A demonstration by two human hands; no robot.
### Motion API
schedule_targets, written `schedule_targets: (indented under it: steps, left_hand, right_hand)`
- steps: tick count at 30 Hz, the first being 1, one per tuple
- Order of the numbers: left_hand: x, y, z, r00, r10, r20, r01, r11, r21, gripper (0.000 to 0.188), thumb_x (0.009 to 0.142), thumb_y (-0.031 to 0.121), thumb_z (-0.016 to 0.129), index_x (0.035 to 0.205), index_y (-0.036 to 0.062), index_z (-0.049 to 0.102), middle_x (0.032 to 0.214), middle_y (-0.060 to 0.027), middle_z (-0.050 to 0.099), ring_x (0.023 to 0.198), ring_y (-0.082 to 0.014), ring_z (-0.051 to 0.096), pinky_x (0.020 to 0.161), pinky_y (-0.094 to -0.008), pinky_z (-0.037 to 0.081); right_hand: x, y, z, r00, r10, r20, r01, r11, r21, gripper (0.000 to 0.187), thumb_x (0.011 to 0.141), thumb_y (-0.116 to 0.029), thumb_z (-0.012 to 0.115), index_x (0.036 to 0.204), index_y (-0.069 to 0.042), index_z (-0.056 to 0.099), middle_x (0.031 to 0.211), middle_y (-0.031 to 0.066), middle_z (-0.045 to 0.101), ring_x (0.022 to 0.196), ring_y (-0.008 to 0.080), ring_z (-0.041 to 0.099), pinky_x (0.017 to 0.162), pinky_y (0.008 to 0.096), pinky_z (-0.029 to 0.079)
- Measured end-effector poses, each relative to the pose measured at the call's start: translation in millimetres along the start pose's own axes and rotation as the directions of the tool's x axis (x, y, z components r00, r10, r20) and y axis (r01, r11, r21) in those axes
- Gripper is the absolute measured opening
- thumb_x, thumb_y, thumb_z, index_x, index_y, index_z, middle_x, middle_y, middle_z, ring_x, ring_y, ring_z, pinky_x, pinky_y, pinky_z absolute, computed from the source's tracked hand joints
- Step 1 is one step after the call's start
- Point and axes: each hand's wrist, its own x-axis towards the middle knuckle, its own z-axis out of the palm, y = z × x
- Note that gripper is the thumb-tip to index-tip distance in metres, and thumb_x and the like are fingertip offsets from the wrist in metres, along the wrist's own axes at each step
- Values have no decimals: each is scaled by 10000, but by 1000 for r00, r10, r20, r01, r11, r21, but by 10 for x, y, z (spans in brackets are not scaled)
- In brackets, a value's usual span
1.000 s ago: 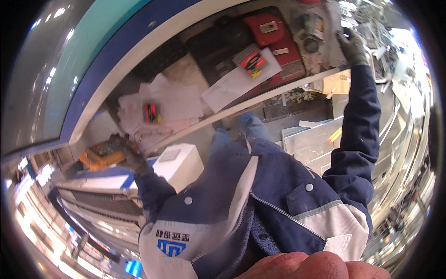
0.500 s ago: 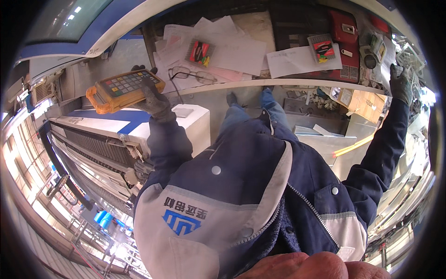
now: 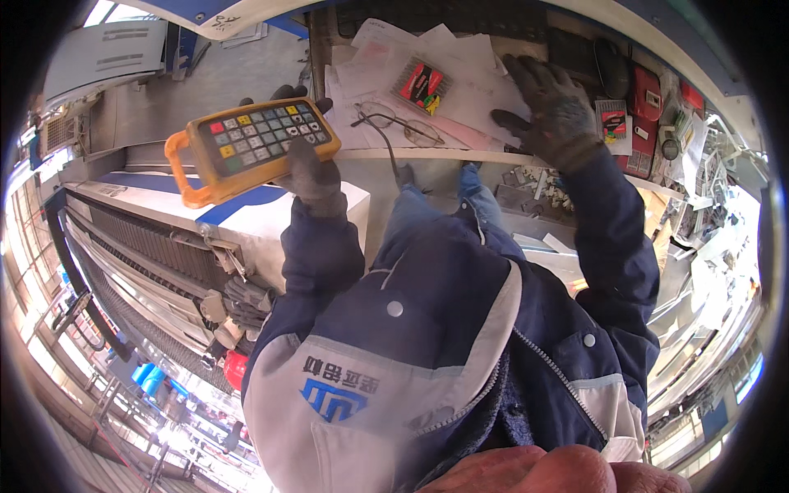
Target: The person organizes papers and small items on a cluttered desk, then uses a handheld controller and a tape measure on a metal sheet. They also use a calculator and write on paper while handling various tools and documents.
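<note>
My left hand, in a dark glove, grips the right end of a yellow handheld keypad controller. Its thumb lies along the lower edge and the fingertips show behind the top edge. The controller's buttons face up. My right hand, also gloved, hovers over or rests on the papers, fingers spread and nothing in them; contact cannot be told. Left of it lie eyeglasses and a clear plastic box with a red and black label. A similar box sits just right of my right wrist.
A black computer mouse and red cases stand at the desk's right side. Metal scraps lie below the desk edge. At left is a machine with ribbed bellows, with grey gloves beside it.
My right hand has moved left from the far right end of the desk to over the papers, fingers spread. The controller has shifted slightly right, its keypad turned more toward me.
</note>
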Motion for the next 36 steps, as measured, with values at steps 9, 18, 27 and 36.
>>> schedule_targets:
  steps: [9, 18, 27, 36]
  left_hand:
    - [224, 559, -352, 792, -498, 353, 547, 836, -48, 1077, 841, 645, 710, 1562, -21, 266, 1484, -340, 438, 1148, -415, 670, 783, -407, 663]
    - [385, 232, -418, 506, -718, 479, 663, 678, 317, 1103, 709, 312, 956, 1567, 25, 325, 1502, -264, 489, 1191, -339, 662, 970, -431, 588]
    - [533, 91, -280, 303, -658, 689, 843, 522, 128, 1196, 598, 453, 998, 1506, -42, 397, 1375, -279, 583, 1183, -359, 666, 1008, -464, 568]
    - [460, 283, -442, 429, -667, 609, 842, 540, -3, 1163, 671, 602, 910, 1498, -46, 410, 1342, -266, 607, 1181, -371, 663, 1021, -481, 561]
  right_hand:
    - [375, -475, 24, 991, 134, 12, -132, 986, -102, 989, 752, -596, 796, 1557, -152, 431, 1526, 133, 469, 1319, 400, 484, 1090, 538, 433]
    - [799, -1214, 120, 963, 214, 165, -211, 977, -37, 676, 791, -554, 738, 1309, -142, 599, 1337, 92, 580, 1218, 305, 567, 899, 517, 487]
    - [570, -1248, -7, 943, 285, 170, -322, 664, 674, 470, 917, -271, 733, 1289, -27, 580, 1250, 181, 643, 1194, 323, 644, 1017, 431, 507]
    - [31, 738, -96, 754, 634, -170, -178, 447, 877, 461, 837, -104, 825, 1257, -16, 655, 1214, 113, 706, 1114, 226, 671, 900, 356, 559]
